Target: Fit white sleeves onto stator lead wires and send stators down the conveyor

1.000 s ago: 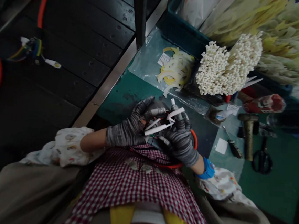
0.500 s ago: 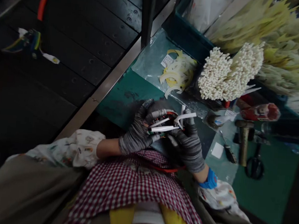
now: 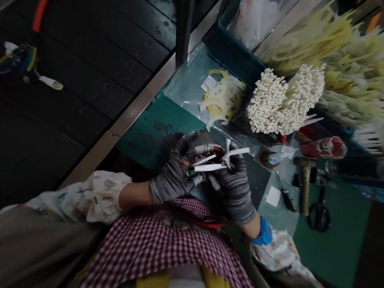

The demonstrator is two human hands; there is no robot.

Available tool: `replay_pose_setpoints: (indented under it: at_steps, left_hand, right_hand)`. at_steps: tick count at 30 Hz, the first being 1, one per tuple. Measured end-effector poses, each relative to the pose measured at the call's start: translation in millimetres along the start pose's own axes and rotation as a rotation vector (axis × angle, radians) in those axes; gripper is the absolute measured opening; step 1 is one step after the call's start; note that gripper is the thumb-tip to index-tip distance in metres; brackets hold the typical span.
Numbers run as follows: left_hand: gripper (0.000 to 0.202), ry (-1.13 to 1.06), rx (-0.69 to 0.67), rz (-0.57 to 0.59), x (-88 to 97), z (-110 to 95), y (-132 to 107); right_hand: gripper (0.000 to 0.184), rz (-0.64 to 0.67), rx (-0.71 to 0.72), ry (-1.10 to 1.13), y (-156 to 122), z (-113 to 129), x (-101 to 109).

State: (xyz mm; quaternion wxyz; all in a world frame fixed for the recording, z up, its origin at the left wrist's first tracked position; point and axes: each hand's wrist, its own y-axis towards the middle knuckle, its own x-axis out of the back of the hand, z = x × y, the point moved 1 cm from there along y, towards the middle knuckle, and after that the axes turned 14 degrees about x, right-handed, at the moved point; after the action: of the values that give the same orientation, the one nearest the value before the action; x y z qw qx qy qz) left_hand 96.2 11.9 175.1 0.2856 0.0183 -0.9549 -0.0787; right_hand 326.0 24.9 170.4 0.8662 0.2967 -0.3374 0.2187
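Between my two grey-gloved hands is a round part with reddish-copper wire and a bit of green at its edge, looking like a motor stator point(image 3: 217, 149); much of it is hidden by my fingers. My left hand point(image 3: 174, 171) curls around its left side, thumb below and fingers over the top. On the right side, my right hand point(image 3: 238, 190) is closed against it, close to the wire ends. White insulating sleeves point(image 3: 210, 167) lie across the part, and a few more white sleeves point(image 3: 236, 152) stick out by my right fingers.
Curved white and yellow strips point(image 3: 224, 95) lie on a plastic bag ahead. Beyond stand a bundle of white-tipped sticks point(image 3: 281, 104) and a teal bin point(image 3: 234, 54). To the right are a hammer point(image 3: 304, 188), scissors point(image 3: 319, 214) and a brush point(image 3: 288, 199). A black post point(image 3: 183, 23) rises at the table edge.
The whole view has shifted slightly, so the table items appear further left. Both hands keep their hold on the stator, with the white sleeves nearly in the same place.
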Motion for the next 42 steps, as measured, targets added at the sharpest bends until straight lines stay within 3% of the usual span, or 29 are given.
replay_pose_setpoints:
  at_steps: [2, 5, 8, 10, 11, 13, 15, 17, 18, 22, 24, 27, 31, 36, 40, 42]
  left_hand:
    - [0.074, -0.008, 0.007, 0.058, 4.6, 2, 9]
    - [0.074, -0.087, -0.024, 0.177, 13.6, 14, 35]
    - [0.084, -0.198, -0.004, 0.366, 24.8, 31, 70]
    - [0.088, -0.149, 0.032, 0.473, 33.1, 39, 85]
    - [0.091, -0.068, 0.045, 0.454, 37.5, 40, 88]
    - [0.094, 0.177, 0.015, 0.287, 45.6, 37, 86]
    - [0.074, 0.422, -0.099, 0.149, 50.1, 27, 76]
    - [0.031, 0.591, -0.256, 0.189, 50.2, 14, 66]
    - [0.021, 0.648, -0.329, 0.232, 49.7, 9, 63]
    - [0.025, 0.777, -0.527, 0.280, 48.8, -5, 53]
    - [0.029, 0.832, -0.613, 0.224, 50.0, -5, 45]
    - [0.042, 0.893, -0.694, 0.132, 54.3, 1, 33]
    - [0.039, 0.779, -0.763, 0.052, 59.9, 11, 36]
    - [0.040, 0.606, -0.690, -0.030, 50.8, 26, 36]
    - [0.034, 0.566, -0.488, -0.153, 33.8, 28, 19]
    - [0.028, 0.552, -0.423, -0.156, 24.8, 27, 18]
  right_hand:
    - [0.045, -0.027, 0.048, -0.094, 14, 1, 9]
    - [0.027, 0.081, 0.090, -0.097, 40, -3, 21]
    - [0.022, 0.198, 0.142, -0.017, 66, -16, 27]
    - [0.022, 0.218, 0.170, 0.021, 79, -26, 26]
    - [0.022, 0.215, 0.174, 0.036, 83, -31, 24]
    - [0.020, 0.175, 0.162, 0.073, 85, -42, 16]
    - [0.021, 0.085, 0.148, 0.112, 82, -49, 5]
    - [0.021, -0.026, 0.151, 0.136, 76, -53, -5]
    - [0.022, -0.074, 0.162, 0.140, 74, -53, -9]
    - [0.025, -0.194, 0.228, 0.117, 64, -42, -12]
    - [0.024, -0.243, 0.219, 0.071, 57, -34, -2]
    - [0.021, -0.382, 0.089, -0.139, 42, -35, 26]
    - [0.013, -0.593, -0.086, -0.521, 27, -65, 70]
    - [0.014, -0.552, -0.153, -0.703, 39, -105, 86]
    - [0.016, -0.491, -0.223, -0.786, 50, -112, 85]
    - [0.018, -0.505, -0.237, -0.723, 50, -110, 88]
